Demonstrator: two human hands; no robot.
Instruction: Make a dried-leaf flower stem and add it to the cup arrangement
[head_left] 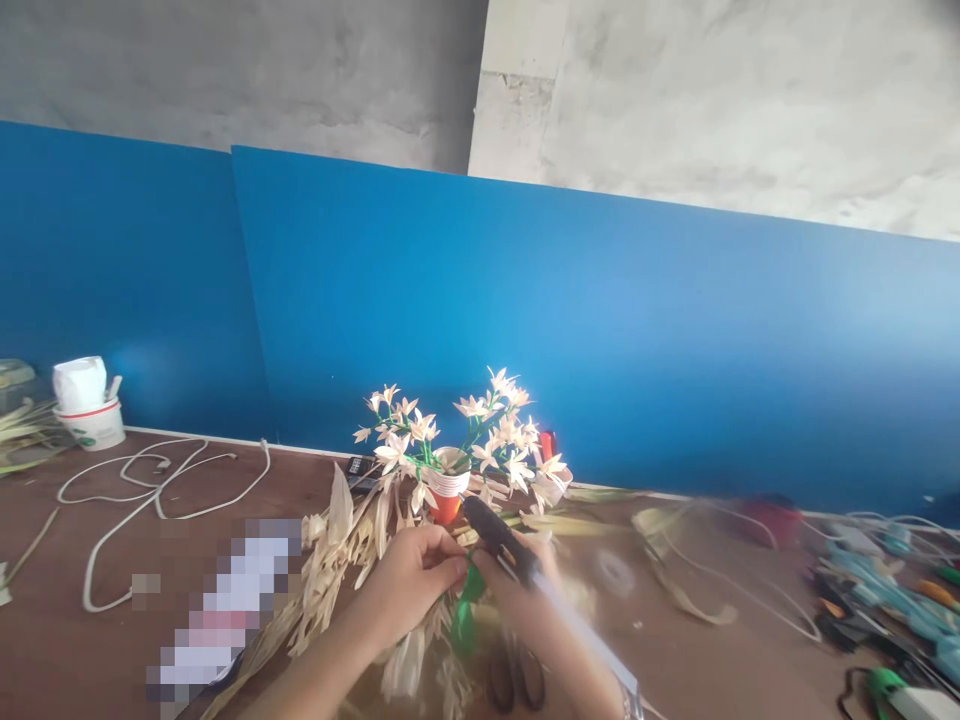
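My left hand (pixel 420 580) is closed, its thumb and forefinger pinched on a green strip (pixel 466 605) that hangs below the fingertips. My right hand (pixel 529 585) is wrapped around what looks like a black glue gun (pixel 491 530), with a long pale stick (pixel 581 630) trailing back over the forearm. The right fingertips also meet the green strip, near the left ones. Just beyond the hands stands a paper cup (pixel 450 483) with an orange-red lower part. Cream husk-like flowers (pixel 510 440) on green stems spread out around it. The right hand is partly blurred.
Dry corn husks (pixel 322 560) lie left of and under my hands. Dark scissors handles (pixel 516 682) show near the front. White cables (pixel 157 490) and a white tub (pixel 94 425) are at left; tools and cords (pixel 885 600) crowd the right. A blue panel (pixel 525 300) stands behind.
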